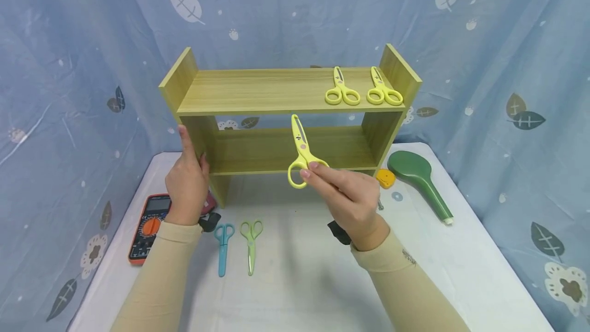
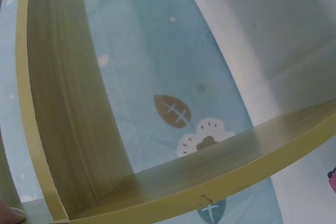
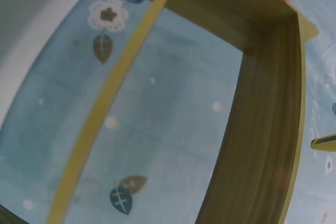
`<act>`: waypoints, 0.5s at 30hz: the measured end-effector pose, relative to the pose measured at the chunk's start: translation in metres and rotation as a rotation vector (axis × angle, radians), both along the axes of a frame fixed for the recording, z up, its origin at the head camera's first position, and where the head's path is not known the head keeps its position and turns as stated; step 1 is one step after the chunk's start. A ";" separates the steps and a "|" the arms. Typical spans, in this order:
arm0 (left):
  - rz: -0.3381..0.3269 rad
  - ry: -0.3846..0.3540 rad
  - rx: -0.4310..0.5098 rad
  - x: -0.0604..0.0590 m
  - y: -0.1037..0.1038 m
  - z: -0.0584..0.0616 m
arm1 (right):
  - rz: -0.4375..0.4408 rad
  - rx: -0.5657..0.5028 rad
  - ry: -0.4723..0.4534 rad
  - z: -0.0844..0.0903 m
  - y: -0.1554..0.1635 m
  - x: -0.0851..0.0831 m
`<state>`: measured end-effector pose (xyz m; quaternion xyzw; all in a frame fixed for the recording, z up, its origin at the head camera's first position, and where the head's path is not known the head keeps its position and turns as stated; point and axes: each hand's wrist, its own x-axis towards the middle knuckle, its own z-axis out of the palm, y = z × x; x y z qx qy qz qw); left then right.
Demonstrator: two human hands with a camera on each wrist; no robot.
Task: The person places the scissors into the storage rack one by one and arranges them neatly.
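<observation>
My right hand (image 1: 352, 196) pinches a pair of yellow scissors (image 1: 301, 147) by the finger loops, blades pointing up, in front of the wooden shelf (image 1: 258, 91). In the right wrist view only the tip of the yellow scissors (image 3: 324, 142) shows at the right edge. My left hand (image 1: 188, 186) grips the shelf's left side panel, index finger stretched along the outside and thumb by the front edge. A bit of the left hand (image 2: 10, 214) appears in the left wrist view's corner. Two more yellow scissors, one (image 1: 340, 88) beside another (image 1: 381, 88), lie on the top board's right end.
Blue scissors (image 1: 222, 250) and green scissors (image 1: 251, 247) lie on the white table (image 1: 295, 291). A multimeter (image 1: 149, 227) lies at left, partly behind the left arm. At right are a green paddle-shaped object (image 1: 419, 181) and a yellow item (image 1: 385, 178). Patterned curtains (image 1: 286, 19) surround the table.
</observation>
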<state>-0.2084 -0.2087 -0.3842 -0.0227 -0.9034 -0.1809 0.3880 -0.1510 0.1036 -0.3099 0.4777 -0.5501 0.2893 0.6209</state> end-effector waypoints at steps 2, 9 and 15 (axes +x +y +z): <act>0.001 0.005 -0.001 0.000 -0.001 0.000 | -0.032 -0.004 -0.017 0.005 -0.001 -0.004; 0.031 -0.022 0.002 0.000 -0.002 -0.003 | -0.139 0.005 -0.095 0.016 -0.004 -0.021; 0.017 0.011 -0.011 0.000 -0.002 -0.002 | -0.237 0.035 -0.154 0.023 -0.006 -0.033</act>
